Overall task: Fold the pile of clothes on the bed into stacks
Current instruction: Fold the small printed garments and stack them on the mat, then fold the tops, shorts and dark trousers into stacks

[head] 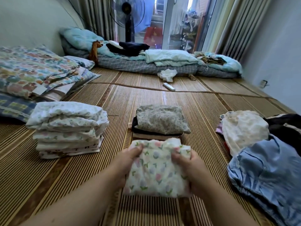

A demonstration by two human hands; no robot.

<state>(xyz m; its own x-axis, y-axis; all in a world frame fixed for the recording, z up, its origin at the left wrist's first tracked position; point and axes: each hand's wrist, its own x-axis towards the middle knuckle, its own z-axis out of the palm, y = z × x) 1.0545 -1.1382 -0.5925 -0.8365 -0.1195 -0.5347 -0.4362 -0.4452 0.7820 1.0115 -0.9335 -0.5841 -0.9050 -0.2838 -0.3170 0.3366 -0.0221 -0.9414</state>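
Observation:
A folded white garment with a tulip print (156, 170) is held just above the bamboo mat (73, 173) in front of me. My left hand (128, 160) grips its left edge and my right hand (190, 167) grips its right edge. Just beyond it sits a short stack topped by a grey floral piece (161, 119). To the left stands a taller stack of white floral clothes (68, 128). On the right lies an unfolded pile: a cream lace piece (244, 128), a blue denim garment (268, 173) and dark clothes (286, 126).
Patterned folded bedding (32, 70) lies at the far left. Rolled quilts and blankets (162, 61) line the far edge, with a white cloth (167, 75) and a white remote (169, 86) on the mat. A standing fan (128, 17) is by the curtains.

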